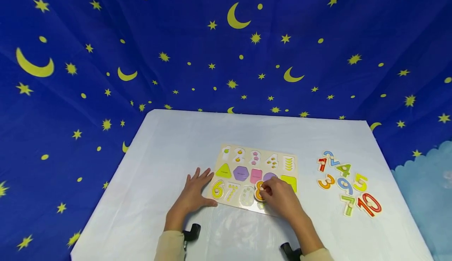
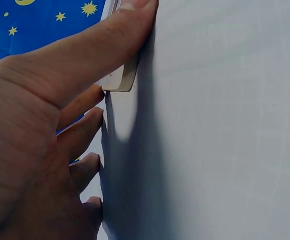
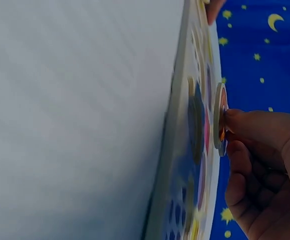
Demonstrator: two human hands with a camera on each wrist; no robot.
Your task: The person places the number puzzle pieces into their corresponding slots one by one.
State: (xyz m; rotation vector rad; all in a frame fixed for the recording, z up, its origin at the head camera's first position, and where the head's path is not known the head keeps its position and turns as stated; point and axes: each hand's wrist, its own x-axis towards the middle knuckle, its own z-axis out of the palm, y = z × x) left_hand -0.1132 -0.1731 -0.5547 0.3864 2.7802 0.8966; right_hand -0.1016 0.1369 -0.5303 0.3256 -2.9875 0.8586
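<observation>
A wooden number puzzle board (image 1: 231,203) lies on the white table. My right hand (image 1: 282,198) pinches an orange figure 8 piece (image 1: 259,193) by its knob, over the bottom row of the board. In the right wrist view a gap shows between that puzzle piece (image 3: 219,122) and the board's surface. My left hand (image 1: 192,194) lies spread at the board's left edge. Its thumb (image 2: 110,42) touches the near left corner. A yellow figure 6 piece (image 1: 217,190) sits in its recess at bottom left, beside picture-filled recesses.
Right of the board lie several loose number pieces, among them a green 4 (image 1: 343,170), a blue 9 (image 1: 345,186) and a red 10 (image 1: 369,205). Coloured shapes such as a purple hexagon (image 1: 241,173) fill the board's middle row. A blue star-patterned curtain (image 1: 197,76) hangs behind the table (image 1: 159,147).
</observation>
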